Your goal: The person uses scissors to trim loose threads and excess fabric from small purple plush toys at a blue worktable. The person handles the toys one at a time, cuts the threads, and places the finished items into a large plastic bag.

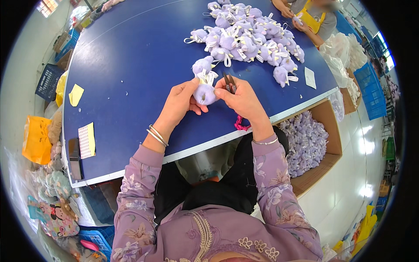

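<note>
A small lilac plush toy (204,94) with a white ribbon loop is held over the near part of the table. My left hand (181,98) grips its left side between thumb and fingers. On the opposite side, the thumb and fingertips of my right hand (241,99) pinch its edge. Dark thread snips (229,84) also sit in my right hand, blades pointing away from me. Beneath that hand lies a knotted pink cord (241,124); whether it joins the snips is hidden. Another lilac plush (201,65) lies just beyond the held one.
A heap of lilac plush toys (248,37) covers the blue table's (131,61) far right. Beside my right knee, a cardboard box (334,135) holds many more. A phone (75,159) and sticker sheet (87,139) lie at left. Across the table, a person (312,19) handles a small piece.
</note>
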A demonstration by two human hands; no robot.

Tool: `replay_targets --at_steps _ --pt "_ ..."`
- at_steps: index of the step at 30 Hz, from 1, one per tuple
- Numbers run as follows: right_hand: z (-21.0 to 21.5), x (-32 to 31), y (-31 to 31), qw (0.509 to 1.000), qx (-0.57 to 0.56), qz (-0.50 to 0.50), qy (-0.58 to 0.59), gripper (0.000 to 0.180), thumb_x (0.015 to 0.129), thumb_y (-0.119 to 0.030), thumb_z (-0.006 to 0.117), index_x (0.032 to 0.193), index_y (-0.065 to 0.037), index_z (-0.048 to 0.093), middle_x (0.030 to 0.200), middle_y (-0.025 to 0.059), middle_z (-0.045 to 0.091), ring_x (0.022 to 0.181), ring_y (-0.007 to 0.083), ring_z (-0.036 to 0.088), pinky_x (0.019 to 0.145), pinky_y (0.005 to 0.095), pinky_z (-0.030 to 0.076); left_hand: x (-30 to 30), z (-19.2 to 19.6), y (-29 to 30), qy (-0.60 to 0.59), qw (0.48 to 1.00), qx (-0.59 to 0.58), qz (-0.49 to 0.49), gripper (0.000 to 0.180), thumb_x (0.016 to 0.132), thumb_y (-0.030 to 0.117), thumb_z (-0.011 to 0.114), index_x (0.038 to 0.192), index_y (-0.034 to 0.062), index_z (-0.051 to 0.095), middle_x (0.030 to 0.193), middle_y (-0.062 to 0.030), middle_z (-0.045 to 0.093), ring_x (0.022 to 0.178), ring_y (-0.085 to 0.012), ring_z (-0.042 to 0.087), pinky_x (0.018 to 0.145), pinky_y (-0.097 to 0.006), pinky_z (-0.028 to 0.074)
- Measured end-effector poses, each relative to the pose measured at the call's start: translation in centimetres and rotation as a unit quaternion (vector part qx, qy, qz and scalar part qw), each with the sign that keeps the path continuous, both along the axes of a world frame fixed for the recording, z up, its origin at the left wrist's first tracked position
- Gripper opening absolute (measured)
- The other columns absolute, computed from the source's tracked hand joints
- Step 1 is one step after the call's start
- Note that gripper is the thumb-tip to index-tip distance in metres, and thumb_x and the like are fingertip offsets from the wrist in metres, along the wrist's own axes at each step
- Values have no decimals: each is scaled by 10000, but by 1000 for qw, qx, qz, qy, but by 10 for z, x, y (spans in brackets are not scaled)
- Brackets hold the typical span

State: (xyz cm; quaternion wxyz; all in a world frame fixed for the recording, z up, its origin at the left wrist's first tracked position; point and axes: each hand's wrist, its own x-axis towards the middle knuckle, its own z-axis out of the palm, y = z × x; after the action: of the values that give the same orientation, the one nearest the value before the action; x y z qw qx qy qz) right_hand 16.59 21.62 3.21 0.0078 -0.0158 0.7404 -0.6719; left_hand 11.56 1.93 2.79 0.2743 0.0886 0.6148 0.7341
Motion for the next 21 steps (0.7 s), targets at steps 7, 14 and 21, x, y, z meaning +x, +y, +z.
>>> replay_targets --at_steps 7,14,21 --pt "5 -1 88 824 -501 127 234 445 997 -387 461 1230 -19 550 795 68 617 414 57 285 399 237 226 -29 -19 2 298 936 -116 148 386 950 197 558 1291 19 537 1204 -105 599 869 -165 634 647 -240 511" --pt "0 -14 38 976 -172 -132 20 144 927 -173 630 928 -30 644 732 31 619 470 36 410 420 216 304 -49 -29 29 513 801 -305 40 508 797 55 658 1291 114 551 1331 -104 492 1166 -256 508 896 -340 481" --pt "-14 -14 24 991 26 -116 62 243 909 -189 657 1000 32 615 799 19 620 715 73 540 655 237 450 -31 -22 36 387 899 -203 18 447 783 59 704 1214 78 588 1052 -12 580 830 -106 558 721 -247 478"
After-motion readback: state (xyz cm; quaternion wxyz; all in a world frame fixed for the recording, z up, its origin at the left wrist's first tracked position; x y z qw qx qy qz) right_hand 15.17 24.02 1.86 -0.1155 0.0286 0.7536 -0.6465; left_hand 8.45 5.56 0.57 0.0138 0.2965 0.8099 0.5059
